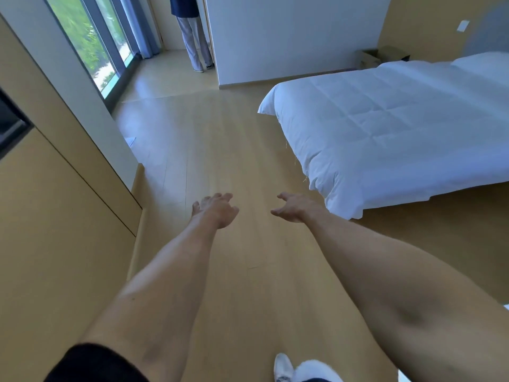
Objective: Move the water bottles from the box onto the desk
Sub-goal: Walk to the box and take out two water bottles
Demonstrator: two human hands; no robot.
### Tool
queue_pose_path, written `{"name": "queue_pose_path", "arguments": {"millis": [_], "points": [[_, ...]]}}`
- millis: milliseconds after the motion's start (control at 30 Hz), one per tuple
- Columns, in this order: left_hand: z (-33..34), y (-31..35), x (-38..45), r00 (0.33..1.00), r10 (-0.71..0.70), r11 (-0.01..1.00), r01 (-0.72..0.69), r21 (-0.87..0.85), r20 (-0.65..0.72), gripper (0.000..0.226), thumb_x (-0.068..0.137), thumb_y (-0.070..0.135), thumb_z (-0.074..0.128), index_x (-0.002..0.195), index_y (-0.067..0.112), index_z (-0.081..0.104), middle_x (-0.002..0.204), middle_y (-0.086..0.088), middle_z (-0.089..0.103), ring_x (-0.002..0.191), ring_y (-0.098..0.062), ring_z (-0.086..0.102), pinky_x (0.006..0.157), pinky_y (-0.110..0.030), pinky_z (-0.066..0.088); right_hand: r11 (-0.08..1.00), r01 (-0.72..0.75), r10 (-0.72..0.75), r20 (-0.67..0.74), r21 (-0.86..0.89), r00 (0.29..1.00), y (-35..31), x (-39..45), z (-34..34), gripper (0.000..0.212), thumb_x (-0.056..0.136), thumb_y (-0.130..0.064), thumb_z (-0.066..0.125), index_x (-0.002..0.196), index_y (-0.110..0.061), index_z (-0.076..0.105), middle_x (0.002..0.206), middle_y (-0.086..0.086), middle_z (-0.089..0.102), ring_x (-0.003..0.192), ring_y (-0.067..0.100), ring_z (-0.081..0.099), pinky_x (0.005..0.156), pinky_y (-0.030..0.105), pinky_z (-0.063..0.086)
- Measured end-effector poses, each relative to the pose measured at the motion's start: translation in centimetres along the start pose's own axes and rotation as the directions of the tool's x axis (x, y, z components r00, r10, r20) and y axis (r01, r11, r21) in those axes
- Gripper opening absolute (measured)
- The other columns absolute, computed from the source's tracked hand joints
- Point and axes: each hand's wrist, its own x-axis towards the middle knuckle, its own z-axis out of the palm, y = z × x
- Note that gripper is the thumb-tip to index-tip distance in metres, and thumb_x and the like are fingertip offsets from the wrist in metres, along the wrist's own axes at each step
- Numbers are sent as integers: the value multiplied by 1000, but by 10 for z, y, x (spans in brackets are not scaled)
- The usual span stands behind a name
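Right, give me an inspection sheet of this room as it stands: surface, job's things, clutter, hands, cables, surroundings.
Surface: wooden floor; no desk seen.
Job's things: no bottles seen; an open cardboard box stands by the far wall beyond the bed, contents not visible.
Clutter: a small white item on the floor by the left wall.
Hands: left hand and right hand held out in front, fingers relaxed, holding nothing.
Cables: nothing seen.
Surroundings: window at left, another person standing at the far end.
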Motion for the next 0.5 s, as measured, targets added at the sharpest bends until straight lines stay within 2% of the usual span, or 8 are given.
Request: {"name": "queue_pose_path", "arguments": {"millis": [233,500], "points": [[-56,15,124,999,-4,999,3,-44,-34,57,104,47,37,157,30,27,164,-1,27,148,-27,28,118,-48,20,999,46,-46,-10,-22,999,-22,130,-72,70,93,-60,48,155,-35,26,159,1,35,143,26,37,114,42,35],[-107,-4,279,997,21,996,-28,-86,-75,57,104,44,38,157,29,26,164,-3,28,147,-28,31,119,-48,24,997,45,-47,-29,-65,998,-65,280,-126,70,93,-60,49,155,-35,26,160,3,32,144,27,35,114,43,35]]}}
